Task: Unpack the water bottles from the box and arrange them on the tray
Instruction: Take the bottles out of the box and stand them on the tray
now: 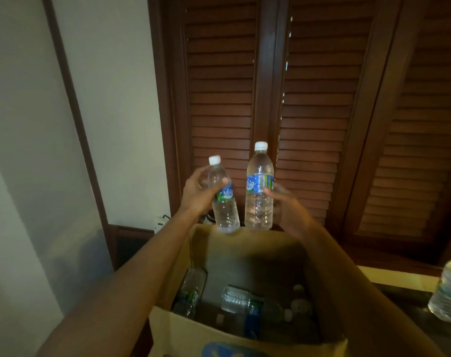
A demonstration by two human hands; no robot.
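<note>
An open cardboard box (247, 249) stands below me with several clear water bottles (241, 300) lying inside it. My left hand (200, 194) grips a small clear bottle with a white cap and blue label (225, 210), tilted slightly, above the box's far edge. My right hand (283, 202) holds a taller bottle of the same kind (259, 202) upright beside it. Both bottles are raised in the air, close together. At the right edge another bottle (448, 292) stands on a dark tray (399, 292), partly cut off by the frame.
Dark wooden louvred doors (283, 99) rise straight behind the box. A pale wall (39, 124) with a wooden trim strip is on the left, with a white wall socket and plug (160, 222) low down near the box.
</note>
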